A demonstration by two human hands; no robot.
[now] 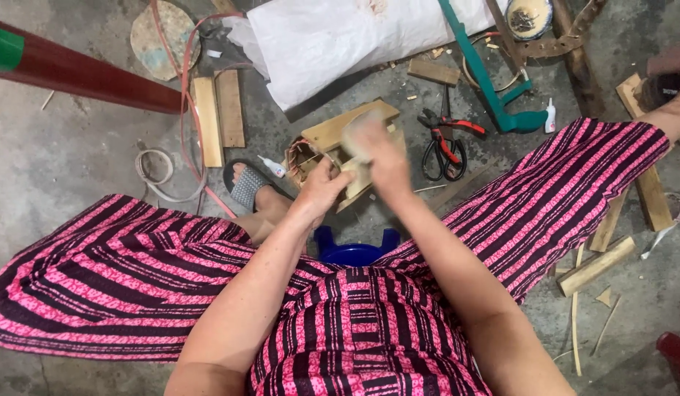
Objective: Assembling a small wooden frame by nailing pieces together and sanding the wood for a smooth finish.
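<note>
Wooden frame (332,136): small light-wood piece held over the concrete floor (76,147), centre of view, just beyond the blue stool (352,253); a woven part shows at its left end.
Left hand (321,187): fingers clenched around the near left side of the wooden frame, steadying it.
Right hand (380,158): pressed on top of the wooden frame with a pale pad (360,136) under the fingers; blurred, so how tightly it grips the pad cannot be told.
Glue bottle (272,167): small, white, lying on the floor just left of the frame, beside a foot in a grey sandal (246,187).
Pliers (453,125): red-handled, on the floor right of the frame, next to black-handled scissors (434,158).
Saw (494,92): teal frame, far right of the pliers.
White sack (340,37): lying far, beyond the frame.
Wood boards (219,117): two flat pieces, far left of the frame.
Red pole (76,73): slanting across the far left corner.
Wood offcuts (596,264): scattered on the floor at right.
</note>
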